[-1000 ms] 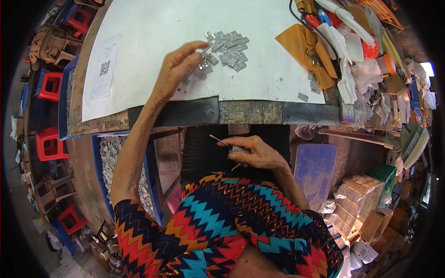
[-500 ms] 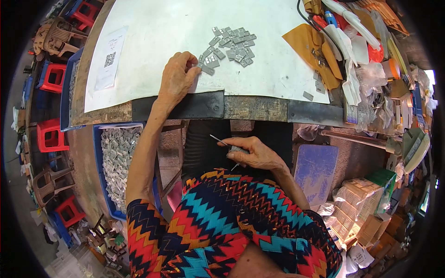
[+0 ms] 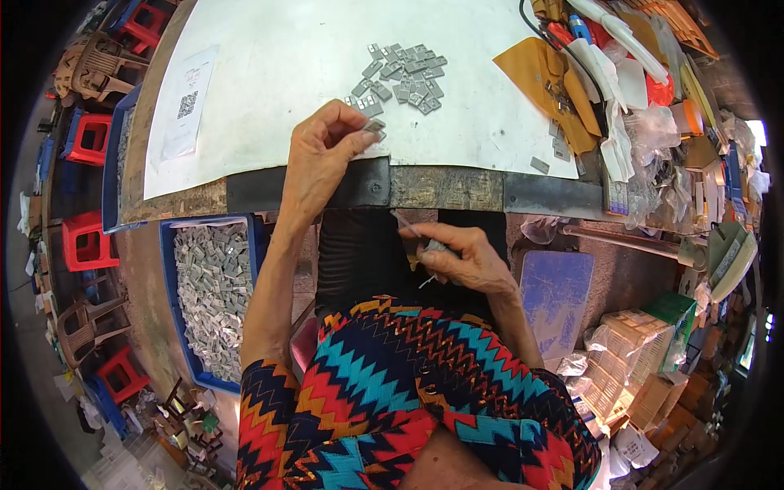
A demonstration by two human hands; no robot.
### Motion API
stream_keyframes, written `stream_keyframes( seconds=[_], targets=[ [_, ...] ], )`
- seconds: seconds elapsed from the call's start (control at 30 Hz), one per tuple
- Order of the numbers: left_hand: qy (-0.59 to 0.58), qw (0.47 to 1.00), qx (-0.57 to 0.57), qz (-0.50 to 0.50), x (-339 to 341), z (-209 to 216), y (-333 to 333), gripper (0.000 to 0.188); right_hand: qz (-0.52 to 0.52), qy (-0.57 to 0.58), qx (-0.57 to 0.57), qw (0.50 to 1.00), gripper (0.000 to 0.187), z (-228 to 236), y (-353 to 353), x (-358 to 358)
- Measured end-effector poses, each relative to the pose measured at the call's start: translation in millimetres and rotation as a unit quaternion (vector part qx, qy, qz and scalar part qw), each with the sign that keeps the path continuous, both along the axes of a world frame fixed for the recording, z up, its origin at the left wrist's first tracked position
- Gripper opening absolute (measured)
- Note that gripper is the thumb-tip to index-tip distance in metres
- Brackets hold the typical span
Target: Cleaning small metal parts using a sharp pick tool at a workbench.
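Observation:
Between the thumb and fingertips of my left hand [image 3: 325, 151] is a small flat grey metal piece [image 3: 375, 127], raised just over the near part of the white table sheet. Beyond it, a loose group of similar grey pieces [image 3: 412, 75] lies on the sheet. My right hand [image 3: 467, 258] is low, in front of the table edge and above my lap. Its fingers are wrapped round a thin pointed metal tool [image 3: 406, 224] with a grey grip; a thin end sticks out below the hand. Most of the grip is hidden by the fingers.
The white sheet [image 3: 269, 73] covers the wooden table, with a printed paper [image 3: 186, 102] at left. Brown envelopes [image 3: 543, 82] and plastic wrapping crowd the right side. Below left, a blue bin [image 3: 170, 286] holds many grey pieces. Red stools [image 3: 88, 241] stand farther left.
My left hand has lifted a grey metal piece off the sheet and moved slightly right. My right hand has shifted a little right with the tool, whose tip now points more steeply up.

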State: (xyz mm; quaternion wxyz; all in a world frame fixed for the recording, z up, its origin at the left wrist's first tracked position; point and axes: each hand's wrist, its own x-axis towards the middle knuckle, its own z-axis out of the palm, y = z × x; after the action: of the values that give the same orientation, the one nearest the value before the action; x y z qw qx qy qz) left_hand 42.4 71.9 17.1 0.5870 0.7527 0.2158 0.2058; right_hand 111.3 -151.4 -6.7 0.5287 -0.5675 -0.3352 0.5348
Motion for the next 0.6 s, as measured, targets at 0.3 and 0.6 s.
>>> stream_keyframes(
  seconds=[0.3, 0.6],
  targets=[
    [-0.077, 0.938, -0.326, -0.09, -19, 14, -44, 0.025, -0.198, -0.031, 0.102, 0.974, 0.028, 23, 24, 18],
    [-0.094, 0.838, -0.52, -0.133, -32, -1, -65, 0.029, -0.135, -0.039, 0.112, 0.984, 0.02, 28, 31, 8]
  ],
)
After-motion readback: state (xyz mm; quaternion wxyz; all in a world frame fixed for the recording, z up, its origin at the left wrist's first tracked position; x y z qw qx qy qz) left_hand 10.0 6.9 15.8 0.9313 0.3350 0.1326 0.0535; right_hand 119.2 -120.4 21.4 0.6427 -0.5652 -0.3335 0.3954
